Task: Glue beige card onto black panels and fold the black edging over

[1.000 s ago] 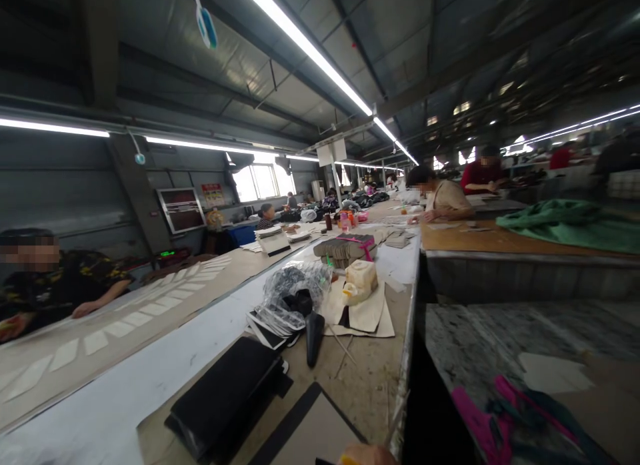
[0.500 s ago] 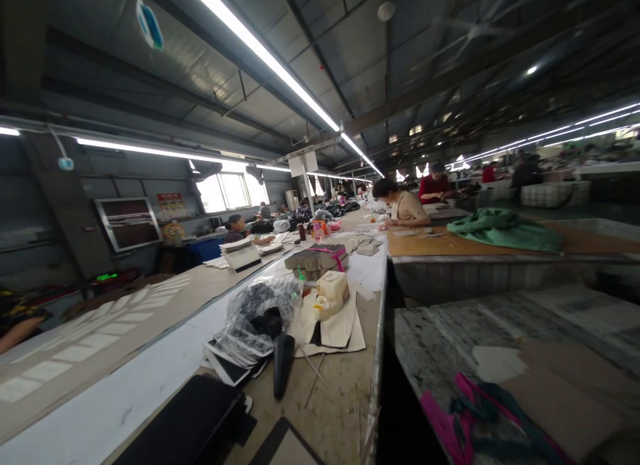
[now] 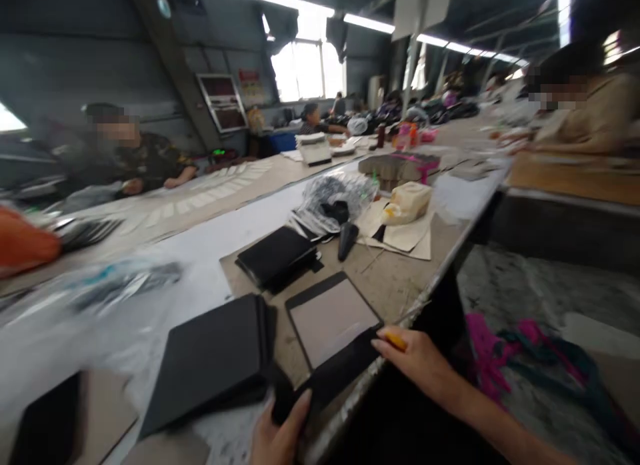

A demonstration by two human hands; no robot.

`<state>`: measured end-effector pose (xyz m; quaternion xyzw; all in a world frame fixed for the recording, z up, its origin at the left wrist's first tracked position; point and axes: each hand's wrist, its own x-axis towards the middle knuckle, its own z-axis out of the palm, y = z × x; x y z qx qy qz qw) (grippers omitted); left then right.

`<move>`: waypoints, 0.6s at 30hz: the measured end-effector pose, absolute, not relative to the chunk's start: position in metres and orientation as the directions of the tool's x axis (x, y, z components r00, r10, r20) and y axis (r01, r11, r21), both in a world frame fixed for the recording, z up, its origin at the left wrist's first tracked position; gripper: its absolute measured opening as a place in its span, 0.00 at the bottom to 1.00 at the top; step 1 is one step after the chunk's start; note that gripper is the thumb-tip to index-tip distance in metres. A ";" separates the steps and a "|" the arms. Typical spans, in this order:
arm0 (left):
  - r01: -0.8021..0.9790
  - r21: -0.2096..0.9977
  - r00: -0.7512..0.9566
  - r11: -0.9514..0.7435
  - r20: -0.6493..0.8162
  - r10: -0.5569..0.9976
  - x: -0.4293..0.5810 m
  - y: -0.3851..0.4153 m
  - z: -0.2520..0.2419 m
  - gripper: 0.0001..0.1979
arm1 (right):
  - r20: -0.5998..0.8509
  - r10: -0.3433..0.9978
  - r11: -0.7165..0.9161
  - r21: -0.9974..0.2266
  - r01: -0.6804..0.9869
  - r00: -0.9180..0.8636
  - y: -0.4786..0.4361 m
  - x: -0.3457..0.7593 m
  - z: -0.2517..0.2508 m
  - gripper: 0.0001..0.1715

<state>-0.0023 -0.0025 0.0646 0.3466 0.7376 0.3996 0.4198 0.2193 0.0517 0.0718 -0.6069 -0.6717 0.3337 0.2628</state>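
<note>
A flat panel with a beige face and a black border [image 3: 336,318] lies near the table's front edge. My left hand [image 3: 280,428] is closed at its lower left corner, thumb over a dark strip that is blurred there. At the panel's right corner, the fingers of my right hand [image 3: 417,358] are closed around a small yellow-orange object [image 3: 397,340]; its kind cannot be made out. Fingertips of that hand touch the black border. Left of the panel lies a stack of black panels [image 3: 213,358], and behind it a smaller black stack [image 3: 275,255].
A cream plastic jug [image 3: 410,201] stands on pale sheets, beside a clear plastic bag [image 3: 340,191] and a black tapered object [image 3: 347,240]. Pink and teal cloth strips [image 3: 530,351] lie on the lower surface at right. Co-workers sit across the table [image 3: 240,231] and at far right.
The view has swung down and to the left. Both my hands, out of sight before, now show at the beige and black panel. A co-worker across the table has come into fuller view.
</note>
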 end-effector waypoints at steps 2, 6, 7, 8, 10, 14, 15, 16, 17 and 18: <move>0.111 0.902 -0.370 0.417 -0.352 0.860 -0.007 -0.007 0.058 0.20 | -0.046 0.991 0.051 -0.746 0.664 -0.128 0.054 0.224 0.062 0.16; 0.091 0.933 -0.345 0.347 -0.298 0.890 -0.004 0.012 0.050 0.23 | -0.002 0.995 0.079 -0.636 0.768 -0.104 0.062 0.230 0.049 0.15; 0.139 0.930 -0.347 0.340 -0.276 0.896 -0.003 0.018 0.050 0.22 | 0.013 0.995 0.088 -0.593 0.800 -0.100 0.065 0.231 0.048 0.15; 0.199 0.922 -0.344 0.332 -0.251 0.905 -0.002 0.024 0.050 0.20 | 0.030 0.995 0.100 -0.548 0.831 -0.100 0.070 0.231 0.048 0.15; 0.313 0.895 -0.339 0.317 -0.207 0.918 -0.001 0.035 0.051 0.17 | 0.061 0.992 0.128 -0.450 0.884 -0.112 0.080 0.232 0.049 0.15; 0.417 0.844 -0.343 0.336 -0.196 0.919 0.001 0.053 0.053 0.08 | 0.101 0.984 0.170 -0.280 0.945 -0.147 0.097 0.233 0.049 0.17; 0.437 0.830 -0.347 0.346 -0.199 0.917 0.001 0.056 0.053 0.06 | 0.104 0.982 0.178 -0.251 0.951 -0.156 0.100 0.234 0.047 0.17; 0.459 0.814 -0.351 0.356 -0.202 0.914 0.002 0.058 0.053 0.06 | 0.107 0.981 0.184 -0.226 0.957 -0.163 0.102 0.234 0.046 0.17; 0.479 0.798 -0.356 0.366 -0.204 0.912 0.003 0.060 0.053 0.06 | 0.110 0.979 0.189 -0.205 0.960 -0.170 0.104 0.235 0.045 0.17; 0.497 0.783 -0.360 0.374 -0.206 0.910 0.004 0.062 0.053 0.06 | 0.111 0.978 0.193 -0.186 0.963 -0.175 0.105 0.235 0.043 0.16</move>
